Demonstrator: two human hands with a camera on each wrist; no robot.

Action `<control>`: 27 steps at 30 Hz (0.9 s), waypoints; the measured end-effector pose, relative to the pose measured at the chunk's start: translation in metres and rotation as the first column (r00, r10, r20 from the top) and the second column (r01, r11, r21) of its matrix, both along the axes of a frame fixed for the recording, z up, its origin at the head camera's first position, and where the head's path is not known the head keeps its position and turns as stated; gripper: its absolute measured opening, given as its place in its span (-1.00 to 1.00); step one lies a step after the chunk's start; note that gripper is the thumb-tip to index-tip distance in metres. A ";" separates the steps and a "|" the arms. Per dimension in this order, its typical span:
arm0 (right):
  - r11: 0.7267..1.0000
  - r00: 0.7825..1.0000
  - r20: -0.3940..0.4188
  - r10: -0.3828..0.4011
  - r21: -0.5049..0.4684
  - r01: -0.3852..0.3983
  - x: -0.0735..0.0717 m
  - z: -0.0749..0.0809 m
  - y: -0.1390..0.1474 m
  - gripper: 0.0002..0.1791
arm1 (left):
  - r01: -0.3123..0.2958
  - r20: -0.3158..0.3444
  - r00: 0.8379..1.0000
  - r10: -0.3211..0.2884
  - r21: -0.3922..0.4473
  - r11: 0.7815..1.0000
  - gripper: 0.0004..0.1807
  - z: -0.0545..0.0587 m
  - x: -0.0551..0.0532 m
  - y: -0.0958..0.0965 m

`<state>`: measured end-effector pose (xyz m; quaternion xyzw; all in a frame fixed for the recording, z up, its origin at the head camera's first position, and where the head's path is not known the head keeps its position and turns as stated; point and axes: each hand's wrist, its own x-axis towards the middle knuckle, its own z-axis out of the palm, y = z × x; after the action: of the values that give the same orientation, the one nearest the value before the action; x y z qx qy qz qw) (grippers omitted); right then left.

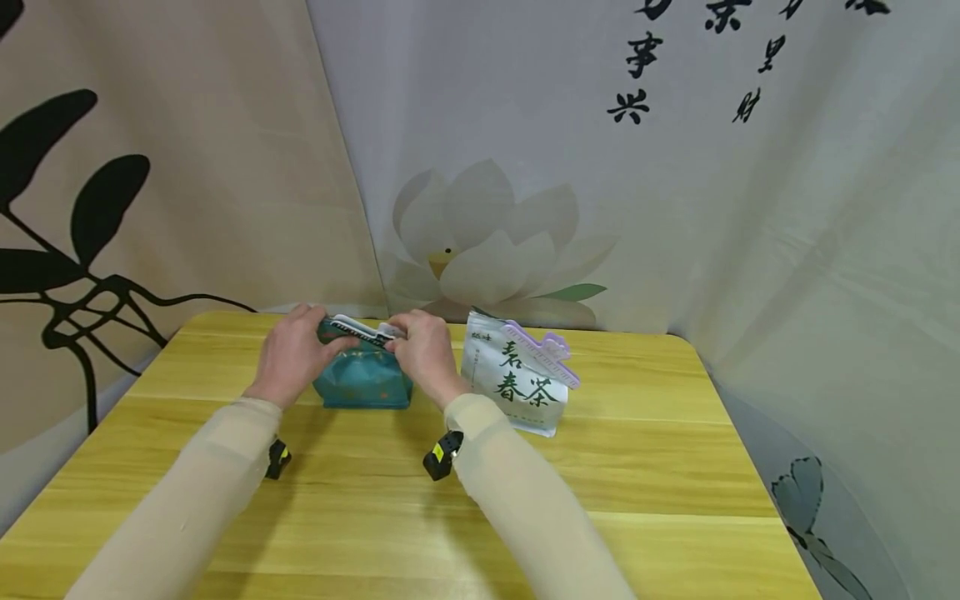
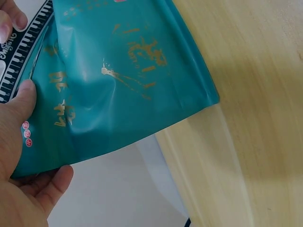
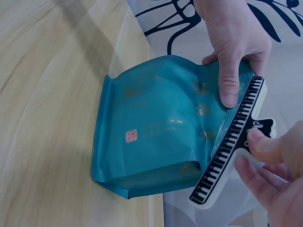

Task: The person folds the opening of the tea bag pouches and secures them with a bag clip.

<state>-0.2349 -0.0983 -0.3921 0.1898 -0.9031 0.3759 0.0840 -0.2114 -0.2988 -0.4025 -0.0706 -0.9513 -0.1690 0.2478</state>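
A teal tea bag (image 1: 365,382) with gold print stands at the table's far side, its top folded or flattened. My left hand (image 1: 294,354) grips the bag's upper left edge, thumb on the near face, as the right wrist view also shows. A black-and-white sealing clip (image 3: 226,144) with a piano-key pattern lies along the bag's top edge. My right hand (image 1: 429,354) pinches the handle of this clip between thumb and fingers. Whether the clip's jaws fully clasp the bag cannot be told.
Right of my right hand stands a white tea bag (image 1: 513,379) with green characters, a purple clip (image 1: 543,352) slanting across its top right corner. Both bags are on a wooden table (image 1: 637,492). A printed curtain (image 1: 712,208) hangs behind the table's far edge.
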 end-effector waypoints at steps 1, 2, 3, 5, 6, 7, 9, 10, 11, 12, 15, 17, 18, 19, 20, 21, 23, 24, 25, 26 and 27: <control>1.000 1.000 -0.003 0.001 -0.001 -0.001 0.000 0.000 0.000 -0.74 | 0.002 -0.003 1.000 -0.002 0.000 1.000 -0.50 0.000 0.000 0.000; 1.000 1.000 -0.004 0.003 -0.006 -0.003 0.000 -0.001 0.000 -0.74 | 0.002 -0.006 1.000 -0.002 0.000 1.000 -0.50 -0.001 0.000 0.000; 1.000 1.000 -0.004 0.006 -0.009 -0.006 0.000 -0.001 0.000 -0.74 | 0.003 -0.012 1.000 -0.003 -0.001 1.000 -0.50 -0.001 0.000 0.000; 1.000 1.000 -0.012 0.012 -0.014 -0.012 0.000 -0.001 -0.001 -0.75 | 0.003 -0.017 1.000 -0.003 -0.005 1.000 -0.50 -0.002 -0.001 -0.001; 1.000 1.000 -0.015 0.015 -0.015 -0.016 0.000 -0.001 -0.001 -0.75 | 0.002 -0.019 1.000 -0.002 -0.007 1.000 -0.49 -0.002 -0.001 -0.001; 1.000 1.000 -0.018 0.018 -0.019 -0.018 0.000 -0.001 -0.001 -0.75 | 0.001 -0.018 1.000 -0.002 -0.009 1.000 -0.49 -0.002 -0.001 -0.001; 1.000 1.000 -0.016 0.020 -0.023 -0.020 0.000 -0.001 -0.001 -0.74 | -0.002 -0.012 1.000 0.002 -0.011 1.000 -0.49 -0.002 -0.001 -0.001; 0.999 1.000 -0.015 0.019 -0.026 -0.020 -0.001 -0.001 -0.001 -0.74 | -0.005 -0.006 1.000 0.005 -0.010 1.000 -0.48 -0.002 -0.001 0.000; 1.000 1.000 -0.012 0.018 -0.026 -0.018 -0.001 -0.001 -0.001 -0.74 | -0.006 -0.002 1.000 0.006 -0.008 1.000 -0.48 -0.002 -0.001 0.000; 0.999 1.000 -0.008 0.016 -0.028 -0.016 -0.001 -0.001 -0.001 -0.73 | -0.007 0.002 1.000 0.007 -0.008 1.000 -0.48 -0.001 0.000 0.000; 1.000 1.000 0.012 0.011 -0.023 -0.011 -0.002 0.000 0.001 -0.72 | -0.004 0.009 1.000 0.004 -0.006 1.000 -0.48 0.000 0.000 0.000; 1.000 1.000 0.023 0.014 -0.012 -0.013 -0.003 0.000 0.001 -0.71 | 0.001 0.009 1.000 0.000 -0.008 1.000 -0.50 0.000 0.000 0.001; 1.000 0.999 0.030 0.015 -0.008 -0.015 -0.003 0.001 0.002 -0.71 | 0.003 0.010 1.000 -0.003 -0.009 1.000 -0.50 0.000 0.000 0.001; 1.000 0.999 0.034 0.018 -0.001 -0.018 -0.003 0.001 0.003 -0.70 | 0.006 0.011 1.000 -0.006 -0.008 1.000 -0.51 0.000 0.000 0.001; 1.000 0.999 0.035 0.021 0.004 -0.021 -0.003 0.002 0.003 -0.70 | 0.008 0.014 1.000 -0.007 -0.007 1.000 -0.51 0.001 0.000 0.001; 1.000 0.999 0.036 0.024 0.009 -0.025 -0.004 0.002 0.004 -0.69 | 0.009 0.017 1.000 -0.009 -0.006 1.000 -0.52 0.001 0.001 0.001; 0.999 0.999 0.038 0.032 0.018 -0.033 -0.004 0.003 0.004 -0.69 | 0.012 0.023 1.000 -0.012 -0.002 1.000 -0.52 0.001 0.001 0.001; 0.999 0.999 0.038 0.035 0.025 -0.036 -0.005 0.003 0.005 -0.69 | 0.014 0.028 1.000 -0.014 0.000 1.000 -0.52 0.002 0.001 0.000; 0.999 0.998 0.039 0.039 0.031 -0.040 -0.005 0.003 0.005 -0.69 | 0.014 0.033 0.999 -0.014 0.001 1.000 -0.53 0.002 0.002 0.000; 0.998 0.998 0.041 0.042 0.036 -0.044 -0.005 0.003 0.005 -0.68 | 0.014 0.036 0.999 -0.014 0.001 1.000 -0.53 0.003 0.002 0.000; 0.998 0.998 0.044 0.046 0.039 -0.047 -0.005 0.003 0.006 -0.68 | 0.014 0.038 0.999 -0.014 0.001 1.000 -0.54 0.003 0.002 0.000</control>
<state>-0.2400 -0.0927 -0.3886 0.2042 -0.9073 0.3639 0.0519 -0.2092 -0.2989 -0.3997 -0.0740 -0.9553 -0.1725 0.2285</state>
